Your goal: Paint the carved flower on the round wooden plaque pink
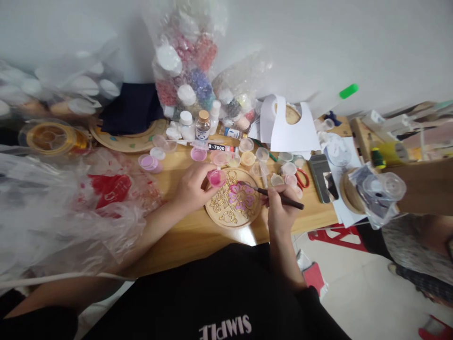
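My left hand [194,187] pinches a small clear cup [216,178] with bright pink contents, held over the upper left edge of a round wooden plaque [233,222]. Gold outlines of a flower and leaves stand on the plaque, and the large flower [241,196] is partly coloured pink and lilac. In my right hand [281,208] is a thin dark-handled tool [292,202], like a small spatula or brush. Its metal tip is over the flower's upper petals; whether it touches them I cannot tell.
Small lidded cups [262,169], a B-7000 glue tube [216,147] and bottles [203,125] crowd behind the plaque. Red-handled scissors [302,178] and a phone [321,177] lie to the right. Plastic bags [116,208] cover the left. Another person's legs [417,250] show at right.
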Demonstrator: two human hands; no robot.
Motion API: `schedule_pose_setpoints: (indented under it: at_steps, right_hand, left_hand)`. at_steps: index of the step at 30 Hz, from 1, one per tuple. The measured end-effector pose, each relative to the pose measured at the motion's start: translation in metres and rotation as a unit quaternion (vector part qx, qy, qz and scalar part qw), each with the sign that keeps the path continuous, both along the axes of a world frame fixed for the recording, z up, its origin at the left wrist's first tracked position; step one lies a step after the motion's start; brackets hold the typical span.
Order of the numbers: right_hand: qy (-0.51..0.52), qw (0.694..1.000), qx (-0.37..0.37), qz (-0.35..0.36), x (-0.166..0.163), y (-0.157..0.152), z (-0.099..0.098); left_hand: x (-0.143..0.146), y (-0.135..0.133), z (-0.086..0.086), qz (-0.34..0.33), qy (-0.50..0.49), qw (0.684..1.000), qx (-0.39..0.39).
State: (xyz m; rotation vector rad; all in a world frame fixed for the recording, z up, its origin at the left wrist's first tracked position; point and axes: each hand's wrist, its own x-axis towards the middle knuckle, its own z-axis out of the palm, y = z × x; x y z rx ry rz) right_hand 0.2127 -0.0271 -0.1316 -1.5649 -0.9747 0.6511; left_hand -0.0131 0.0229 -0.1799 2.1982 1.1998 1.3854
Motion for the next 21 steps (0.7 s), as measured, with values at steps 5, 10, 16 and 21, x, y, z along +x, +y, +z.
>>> schedule_pose_setpoints:
  at_steps: [5,10,16,21]
  right_hand:
    - [0.006,1.0,0.001,0.006,0.0006,-0.0017,0.0017]
    - [0.009,1.0,-0.007,0.006,0.0011,-0.0039,0.0016]
    - [0.008,1.0,-0.005,0.001,0.0004,-0.0041,0.0026]
    - [0.009,1.0,0.011,-0.001,-0.0009,-0.0027,0.0029]
  left_hand:
    - [0.0002,-0.0003,0.0007,0.002,0.008,1.0,-0.009]
    - [-0.0001,0.0,0.0015,0.001,0.014,1.0,-0.011]
    - [0.0006,0.0006,0.0007,0.003,0.007,1.0,0.019]
    - [0.0001,0.0,0.0002,0.005,0.018,1.0,0.0]
